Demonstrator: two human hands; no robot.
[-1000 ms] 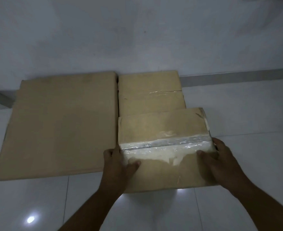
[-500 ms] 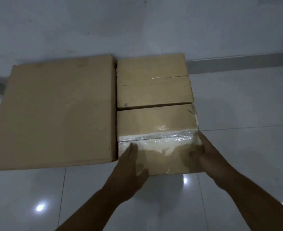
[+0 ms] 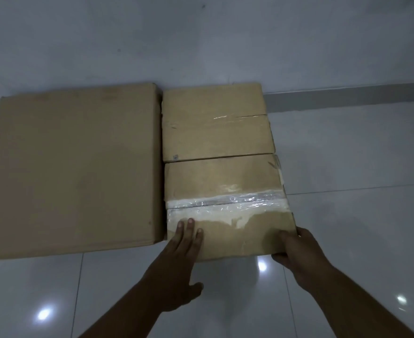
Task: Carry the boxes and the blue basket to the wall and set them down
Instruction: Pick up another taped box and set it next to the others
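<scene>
Three brown cardboard boxes sit on the floor by the wall. The large box point(image 3: 72, 167) is on the left. A small box point(image 3: 215, 123) stands against the wall point(image 3: 201, 40). In front of it, touching it, is the taped box point(image 3: 225, 181) with a clear tape strip across its top. My left hand point(image 3: 176, 269) lies flat on that box's near left top, fingers stretched out. My right hand point(image 3: 301, 257) grips its near right corner, thumb on top. No blue basket is in view.
Glossy white floor tiles point(image 3: 347, 215) extend to the right and toward me, with light reflections. A grey skirting strip point(image 3: 347, 96) runs along the foot of the wall to the right of the boxes.
The taped box has come down onto the floor and slid against the small box. My left hand left the box's side and now lies flat on top.
</scene>
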